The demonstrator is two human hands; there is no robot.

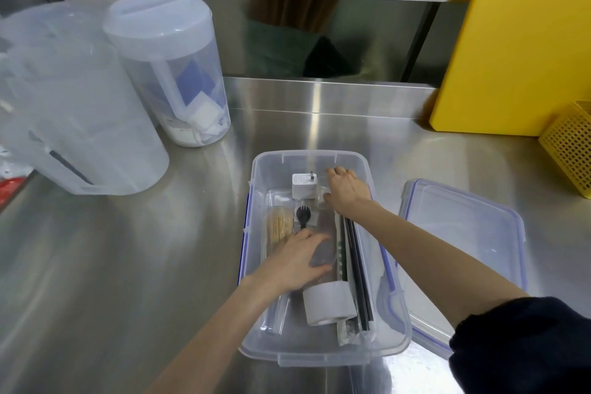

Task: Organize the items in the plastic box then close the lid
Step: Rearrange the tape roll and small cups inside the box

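Both arms reach into the plastic box (pixel 259 176): left hand (pixel 295 257) flat, fingers spread; right hand (pixel 345 190) grip unclear

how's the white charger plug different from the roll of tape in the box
The charger plug is a squarish block with prongs, lying at the far end of the plastic box; the tape roll is round and lies on its side at the near end. The plug looks whiter and smaller, the roll greyer and bulkier. Neither hand is touching either one. Both sit inside the open box.
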